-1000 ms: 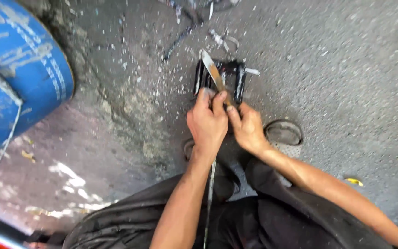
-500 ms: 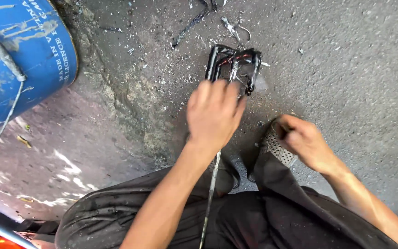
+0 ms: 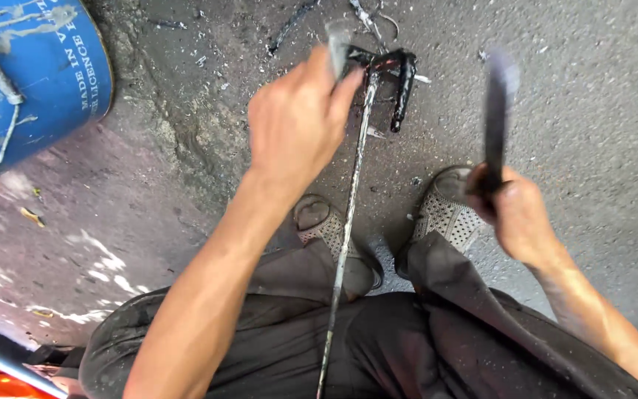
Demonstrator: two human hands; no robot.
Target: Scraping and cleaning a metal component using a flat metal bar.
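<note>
I watch from far, and I see my left hand (image 3: 297, 122) pressed closed around the top of a small flat metal tool (image 3: 337, 44), maybe a chisel, which stands on the black metal part (image 3: 393, 77) lying on the grey concrete ground (image 3: 592, 118), just in front of my feet. My right hand (image 3: 518, 214) is closed tight around the handle of a dark striking bar (image 3: 496, 111); it is lifted and blurred, well apart from the part.

To do this step well, I think the flat tool must stay upright and steady on one spot of the part, with the fingers low enough that the bar meets only the tool's head. The blow should come straight down, not from the side, or the tool may slip. The part is loose on the ground, so a foot beside it could help to keep it still.

Now I count. One black metal part. One flat tool. One striking bar. One long thin metal rod (image 3: 345, 244) running from the part back between my legs. Two grey shoes (image 3: 444, 210). One blue drum (image 3: 23, 81) at the upper left. Many small metal scraps (image 3: 367, 15) lie beyond the part; I cannot count them exactly.
</note>
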